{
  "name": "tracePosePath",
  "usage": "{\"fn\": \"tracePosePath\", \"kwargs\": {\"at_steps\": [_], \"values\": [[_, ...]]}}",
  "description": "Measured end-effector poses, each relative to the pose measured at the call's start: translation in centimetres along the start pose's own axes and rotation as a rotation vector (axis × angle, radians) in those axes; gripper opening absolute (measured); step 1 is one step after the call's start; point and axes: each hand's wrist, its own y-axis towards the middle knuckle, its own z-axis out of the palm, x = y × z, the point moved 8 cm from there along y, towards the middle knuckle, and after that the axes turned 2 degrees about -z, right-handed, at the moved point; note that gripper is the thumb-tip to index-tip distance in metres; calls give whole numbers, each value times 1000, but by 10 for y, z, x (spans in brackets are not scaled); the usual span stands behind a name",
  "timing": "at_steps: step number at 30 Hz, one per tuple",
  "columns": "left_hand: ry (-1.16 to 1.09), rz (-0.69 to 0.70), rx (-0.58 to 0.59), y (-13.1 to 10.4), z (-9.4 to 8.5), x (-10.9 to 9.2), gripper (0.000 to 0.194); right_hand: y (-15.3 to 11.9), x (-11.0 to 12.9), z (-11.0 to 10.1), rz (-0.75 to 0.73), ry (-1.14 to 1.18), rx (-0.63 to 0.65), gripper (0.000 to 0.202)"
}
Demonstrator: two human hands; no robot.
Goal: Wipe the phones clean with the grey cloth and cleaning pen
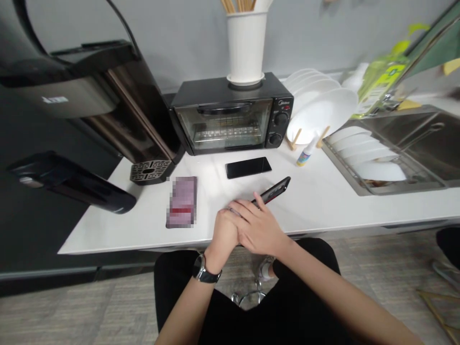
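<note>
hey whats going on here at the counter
A seated person holds a dark phone with both hands at the front edge of a white counter. The right hand lies over the left hand, which wears a wristwatch. The phone tilts up off the counter. A second black phone lies flat before a toaster oven, with a small bottle beside it.
</note>
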Motion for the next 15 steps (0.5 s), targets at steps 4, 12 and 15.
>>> {"fn": "tracePosePath", "kwargs": {"at_steps": [4,12,15], "values": [[79,58,31,0,-2,-8,17,-14,-65,-27,173,-116,-64,38],[88,44,32,2,-9,-16,25,-2,-58,-39,243,-94,-188,33],[78,69,48,0,-7,-17,27,-6,-45,-35,222,-100,-217,32]]}}
